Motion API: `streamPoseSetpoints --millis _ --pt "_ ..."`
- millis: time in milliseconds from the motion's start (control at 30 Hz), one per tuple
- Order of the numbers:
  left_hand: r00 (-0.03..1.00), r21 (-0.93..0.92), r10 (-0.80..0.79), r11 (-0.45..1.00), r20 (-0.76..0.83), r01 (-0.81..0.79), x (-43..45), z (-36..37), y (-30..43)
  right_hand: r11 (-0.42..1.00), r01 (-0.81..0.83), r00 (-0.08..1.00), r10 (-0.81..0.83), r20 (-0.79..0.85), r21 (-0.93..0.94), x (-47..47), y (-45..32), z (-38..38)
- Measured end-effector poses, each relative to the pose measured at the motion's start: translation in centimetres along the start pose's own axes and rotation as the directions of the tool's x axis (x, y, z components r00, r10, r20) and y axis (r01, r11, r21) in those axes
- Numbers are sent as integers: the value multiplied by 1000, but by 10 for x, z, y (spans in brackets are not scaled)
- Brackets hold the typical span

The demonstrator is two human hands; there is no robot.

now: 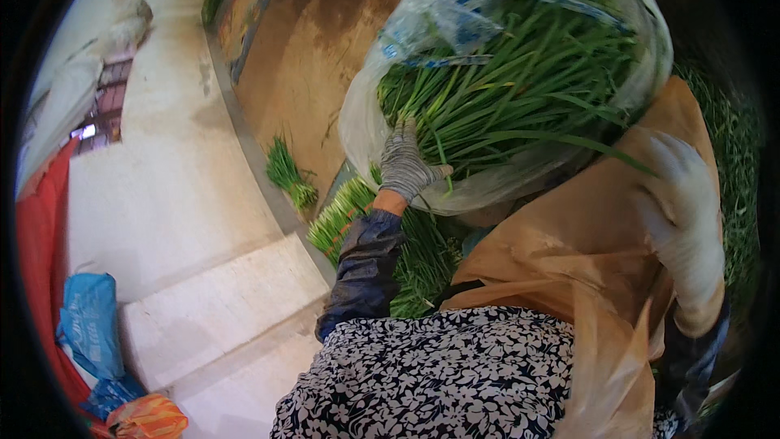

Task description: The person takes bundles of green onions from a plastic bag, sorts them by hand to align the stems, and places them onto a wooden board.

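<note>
A large clear plastic bag (pixel 365 103) with blue print stands open before me, filled with long green leafy stalks (pixel 524 91) that look like garlic chives. My left hand (pixel 407 161), in a grey striped knit glove, lies at the bag's near left edge against the stalks' pale ends, thumb spread; whether it grips any cannot be told. My right hand (pixel 682 195), in a whitish glove, is blurred over the orange-brown plastic apron (pixel 548 244) on my lap, near one long leaf's tip. Its fingers are unclear.
Banded bundles of the same greens (pixel 341 213) lie below my left wrist, and a small bunch (pixel 289 177) lies on the brown floor. A pale ledge (pixel 183 195) runs along the left, with a blue bag (pixel 91 323) and an orange bag (pixel 149 417). Loose greens (pixel 737 195) cover the far right.
</note>
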State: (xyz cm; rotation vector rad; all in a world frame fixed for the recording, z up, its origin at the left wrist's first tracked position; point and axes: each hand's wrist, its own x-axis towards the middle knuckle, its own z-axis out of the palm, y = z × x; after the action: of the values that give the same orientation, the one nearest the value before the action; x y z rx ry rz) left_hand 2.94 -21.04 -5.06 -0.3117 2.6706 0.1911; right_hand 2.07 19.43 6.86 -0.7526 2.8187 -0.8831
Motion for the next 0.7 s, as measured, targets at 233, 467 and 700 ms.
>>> streamPoseSetpoints --millis 233,467,700 --pt "990 -213 -85 975 -113 60 52 8 -14 911 321 901 -210 381 -258 125 -52 102" --pt "973 -271 127 960 193 -71 41 7 -7 820 453 850 -279 446 -349 151 -53 157" --pt "991 39 45 998 130 -50 22 31 2 720 537 829 -354 434 -439 160 -59 191"
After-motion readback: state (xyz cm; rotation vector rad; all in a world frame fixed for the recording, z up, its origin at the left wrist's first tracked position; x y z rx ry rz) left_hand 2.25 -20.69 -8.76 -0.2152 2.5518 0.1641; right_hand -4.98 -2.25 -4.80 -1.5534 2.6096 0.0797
